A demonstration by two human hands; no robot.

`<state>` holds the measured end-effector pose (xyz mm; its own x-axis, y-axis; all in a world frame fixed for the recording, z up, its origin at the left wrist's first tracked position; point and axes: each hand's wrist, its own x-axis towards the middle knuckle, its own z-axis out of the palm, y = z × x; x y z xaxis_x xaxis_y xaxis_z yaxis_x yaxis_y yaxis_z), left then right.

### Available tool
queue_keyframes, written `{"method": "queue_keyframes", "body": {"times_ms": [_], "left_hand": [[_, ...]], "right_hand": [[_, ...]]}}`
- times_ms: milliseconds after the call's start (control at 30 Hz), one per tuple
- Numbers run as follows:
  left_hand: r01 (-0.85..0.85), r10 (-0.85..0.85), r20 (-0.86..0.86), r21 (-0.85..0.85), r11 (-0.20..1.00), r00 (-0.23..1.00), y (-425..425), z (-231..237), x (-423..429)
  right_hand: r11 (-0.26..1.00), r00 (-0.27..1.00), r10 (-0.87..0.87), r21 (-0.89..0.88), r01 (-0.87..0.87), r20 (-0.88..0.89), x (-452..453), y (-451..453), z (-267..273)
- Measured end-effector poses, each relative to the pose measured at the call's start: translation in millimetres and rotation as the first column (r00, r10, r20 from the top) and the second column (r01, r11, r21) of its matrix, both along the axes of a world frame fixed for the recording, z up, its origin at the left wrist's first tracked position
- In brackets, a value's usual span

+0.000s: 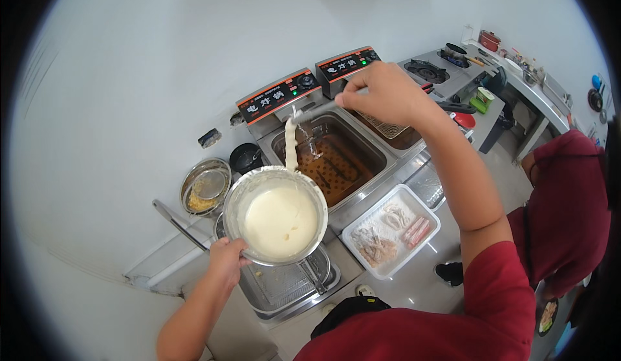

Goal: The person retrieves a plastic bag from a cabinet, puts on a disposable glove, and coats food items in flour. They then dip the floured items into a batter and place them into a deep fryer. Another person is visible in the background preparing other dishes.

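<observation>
My left hand (pixel 226 260) grips the near left rim of a metal bowl (pixel 322 205) of pale batter (pixel 280 222), tilted towards me. In my right hand (pixel 376 94), raised over the deep fryer, is a slim grey metal utensil (pixel 318 111); its exact kind is hard to tell. A long batter-coated strip (pixel 290 145) hangs from its tip, the lower end at the bowl's far rim. Behind the bowl, an electric deep fryer's well (pixel 335 167) holds brown oil over a perforated plate. A white plastic tray (pixel 347 237) of floured food pieces, some ring-shaped, stands to the right.
A second fryer well (pixel 406 140) holds a wire basket (pixel 385 127). Below the bowl is a metal draining tray (pixel 271 288). A strainer (pixel 211 181) over yellow crumbs and a black pot (pixel 246 158) stand left. Another person (pixel 565 205) is at right, near gas burners (pixel 427 71).
</observation>
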<state>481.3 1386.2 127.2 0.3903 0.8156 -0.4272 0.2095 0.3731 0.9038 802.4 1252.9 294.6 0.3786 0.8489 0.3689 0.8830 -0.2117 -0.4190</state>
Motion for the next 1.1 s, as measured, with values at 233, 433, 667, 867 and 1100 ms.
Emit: {"method": "queue_keyframes", "body": {"times_ms": [233, 433, 667, 867, 1100], "left_hand": [[-0.050, 0.051, 0.020, -0.040, 0.998, 0.998, -11.8, -9.5, -17.8], [-0.137, 0.139, 0.021, -0.096, 0.986, 0.990, -34.4, -10.1, -45.8], [-0.199, 0.197, -0.026, -0.115, 0.973, 0.980, -50.4, -15.1, -74.1], [-0.194, 0.192, -0.025, -0.120, 0.974, 0.981, -58.4, -19.9, -76.8], [-0.167, 0.159, -0.096, -0.078, 0.983, 0.983, -60.4, -23.1, -86.3]], "right_hand": [[0.972, 0.980, -0.187, -0.131, 0.195, 0.071, 65.5, 81.6, -101.1], [0.968, 0.962, -0.048, -0.224, 0.111, 0.270, 60.3, 90.8, -209.9], [0.883, 0.978, 0.207, -0.430, -0.188, -0.002, 33.2, 49.2, -200.5], [0.915, 0.969, -0.197, -0.328, 0.236, 0.149, 60.5, 74.5, -189.5], [0.956, 0.960, -0.275, -0.094, 0.279, 0.062, 41.8, 10.3, -147.6]]}}
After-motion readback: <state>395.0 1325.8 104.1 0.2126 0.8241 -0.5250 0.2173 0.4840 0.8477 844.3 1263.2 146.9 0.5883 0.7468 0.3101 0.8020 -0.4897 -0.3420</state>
